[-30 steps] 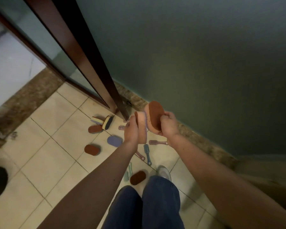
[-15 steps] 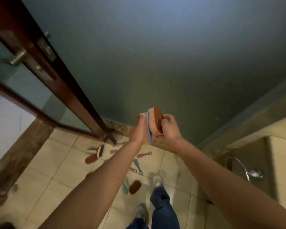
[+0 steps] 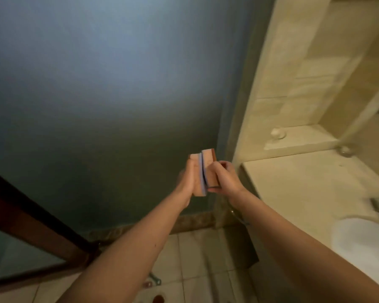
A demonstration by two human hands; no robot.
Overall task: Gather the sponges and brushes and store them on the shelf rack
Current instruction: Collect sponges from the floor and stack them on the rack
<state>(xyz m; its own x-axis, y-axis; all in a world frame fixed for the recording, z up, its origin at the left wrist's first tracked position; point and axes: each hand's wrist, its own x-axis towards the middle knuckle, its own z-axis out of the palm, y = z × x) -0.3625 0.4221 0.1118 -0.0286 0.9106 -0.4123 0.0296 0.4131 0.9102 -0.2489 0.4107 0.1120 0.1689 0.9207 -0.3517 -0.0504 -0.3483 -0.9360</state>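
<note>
Two sponges are pressed side by side between my hands at chest height in front of the dark green wall. My left hand (image 3: 187, 180) holds the pale sponge with a purple pad (image 3: 197, 171). My right hand (image 3: 224, 179) grips the pale sponge with a brown pad (image 3: 208, 166). At the bottom edge, a teal brush (image 3: 155, 278) and a brown sponge (image 3: 158, 299) lie on the floor tiles, partly hidden by my left arm. No shelf rack can be made out with certainty.
A beige tiled counter (image 3: 293, 184) stands to the right, with a stepped ledge (image 3: 298, 138) behind it and a white basin (image 3: 363, 243) at the right edge. A brown door frame (image 3: 31, 228) runs along the lower left.
My view has swung up and to the right, from the floor items to the counter. Both hands stay together with the two sponges, now pressed closer side by side.
</note>
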